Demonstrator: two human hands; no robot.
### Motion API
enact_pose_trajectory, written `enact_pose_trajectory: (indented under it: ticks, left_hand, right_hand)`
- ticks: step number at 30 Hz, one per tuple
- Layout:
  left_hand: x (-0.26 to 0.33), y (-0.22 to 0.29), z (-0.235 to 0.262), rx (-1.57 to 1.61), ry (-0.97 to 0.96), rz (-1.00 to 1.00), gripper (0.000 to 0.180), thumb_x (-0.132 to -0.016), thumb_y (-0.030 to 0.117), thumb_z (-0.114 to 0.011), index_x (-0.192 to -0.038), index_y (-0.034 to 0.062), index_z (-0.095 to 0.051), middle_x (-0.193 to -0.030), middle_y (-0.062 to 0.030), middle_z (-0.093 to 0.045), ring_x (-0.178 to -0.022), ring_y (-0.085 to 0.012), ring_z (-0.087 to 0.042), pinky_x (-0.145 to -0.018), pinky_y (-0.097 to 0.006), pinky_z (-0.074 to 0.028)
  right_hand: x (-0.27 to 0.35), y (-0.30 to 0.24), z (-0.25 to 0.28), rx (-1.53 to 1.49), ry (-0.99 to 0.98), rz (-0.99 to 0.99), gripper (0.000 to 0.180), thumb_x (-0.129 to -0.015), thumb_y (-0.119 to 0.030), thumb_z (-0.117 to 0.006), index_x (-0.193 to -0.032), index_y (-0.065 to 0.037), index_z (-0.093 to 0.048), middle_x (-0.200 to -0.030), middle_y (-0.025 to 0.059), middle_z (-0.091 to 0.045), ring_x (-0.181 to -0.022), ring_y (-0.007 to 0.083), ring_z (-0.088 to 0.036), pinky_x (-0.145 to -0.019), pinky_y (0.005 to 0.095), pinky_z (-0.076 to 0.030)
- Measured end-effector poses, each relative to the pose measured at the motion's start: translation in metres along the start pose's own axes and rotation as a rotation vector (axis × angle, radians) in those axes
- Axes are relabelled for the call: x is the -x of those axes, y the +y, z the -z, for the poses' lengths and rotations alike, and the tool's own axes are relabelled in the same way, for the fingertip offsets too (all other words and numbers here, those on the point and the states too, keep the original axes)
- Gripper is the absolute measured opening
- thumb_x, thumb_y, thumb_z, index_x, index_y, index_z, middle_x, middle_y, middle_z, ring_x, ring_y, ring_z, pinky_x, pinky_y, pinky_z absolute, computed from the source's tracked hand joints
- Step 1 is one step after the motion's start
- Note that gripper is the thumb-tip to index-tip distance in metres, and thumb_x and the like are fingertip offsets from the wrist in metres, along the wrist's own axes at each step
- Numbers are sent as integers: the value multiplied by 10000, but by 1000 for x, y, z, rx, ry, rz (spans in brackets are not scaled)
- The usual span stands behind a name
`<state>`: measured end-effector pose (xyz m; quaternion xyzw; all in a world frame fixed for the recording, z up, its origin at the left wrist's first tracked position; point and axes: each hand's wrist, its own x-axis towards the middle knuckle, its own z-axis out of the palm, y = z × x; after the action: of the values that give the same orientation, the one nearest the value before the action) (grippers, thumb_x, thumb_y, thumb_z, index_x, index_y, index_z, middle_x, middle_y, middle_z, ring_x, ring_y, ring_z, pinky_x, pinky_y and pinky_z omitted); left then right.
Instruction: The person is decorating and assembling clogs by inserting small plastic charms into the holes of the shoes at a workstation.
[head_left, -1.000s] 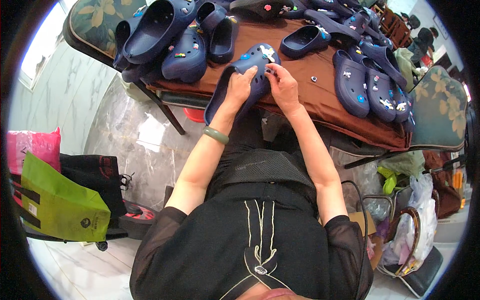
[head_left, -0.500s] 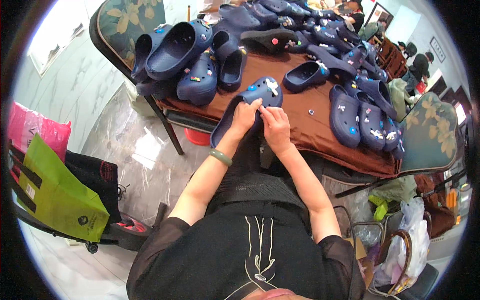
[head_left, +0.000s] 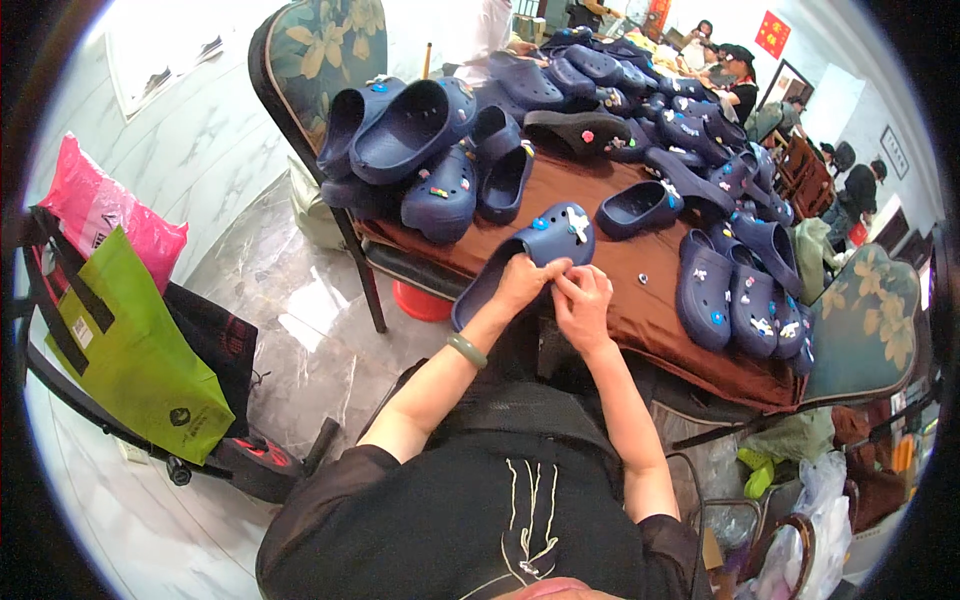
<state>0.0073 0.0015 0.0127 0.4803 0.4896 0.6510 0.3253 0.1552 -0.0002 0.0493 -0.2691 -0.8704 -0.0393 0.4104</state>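
My left hand (head_left: pixel 525 285) is wrapped round the near side of a navy clog (head_left: pixel 548 241), held tilted at the table's front edge, heel toward me. A white charm (head_left: pixel 577 224) and a blue charm (head_left: pixel 541 225) sit in holes on its toe. With fingertips pinched together, my right hand (head_left: pixel 585 305) meets the left thumb at the clog's right side. Whatever small thing lies in that pinch is hidden. To the right, a small round charm (head_left: pixel 643 278) lies on the brown cloth (head_left: pixel 620 255). A single clog (head_left: pixel 638 207) rests just beyond it.
Decorated clogs (head_left: pixel 440 195) are stacked at the table's left, with more (head_left: pixel 705 290) at the right and a large heap behind. Patterned chairs (head_left: pixel 330 60) flank the table. A green bag (head_left: pixel 140 350) hangs at my left. People (head_left: pixel 735 80) are at the far end.
The whole view has shifted, so the table and clogs appear lower and farther right. Both hands stay at the same clog, the right fingers still pinched near the left thumb.
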Motion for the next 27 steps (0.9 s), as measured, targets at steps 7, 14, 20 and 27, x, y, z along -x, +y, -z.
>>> enact_pose_trajectory:
  ticks: [7,14,20,27]
  left_hand:
    - [2,25,-2,191,-80,10,380,-717,73,-737,-1049,-5,-570,-985,-31,-604,-862,-116,-575,-768,-265,-483]
    - [-14,-9,0,-58,-31,78,409,-634,287,-761,-866,-30,-644,-803,-102,-652,-776,-141,-621,-705,-290,-489]
    - [0,20,-2,25,-14,27,442,-653,225,-756,-979,-38,-616,-900,-124,-657,-822,-160,-624,-750,-303,-490]
    - [-1,15,0,-34,-12,-9,433,-664,155,-748,-1036,-12,-600,-959,-86,-646,-878,-180,-612,-796,-318,-490]
  right_hand:
    - [4,81,9,11,157,-203,170,-802,-105,-621,-965,-79,-666,-956,101,-577,-932,274,-542,-823,395,-433]
    - [43,159,9,320,-51,-510,233,-823,-214,-618,-1014,-80,-629,-985,145,-553,-917,331,-524,-801,429,-437]
    - [51,156,12,187,67,-475,177,-828,-161,-604,-969,-59,-638,-906,151,-592,-889,323,-555,-807,400,-438]
    - [48,147,13,149,126,-434,177,-870,-161,-549,-975,-44,-632,-955,147,-612,-925,326,-565,-806,410,-448]
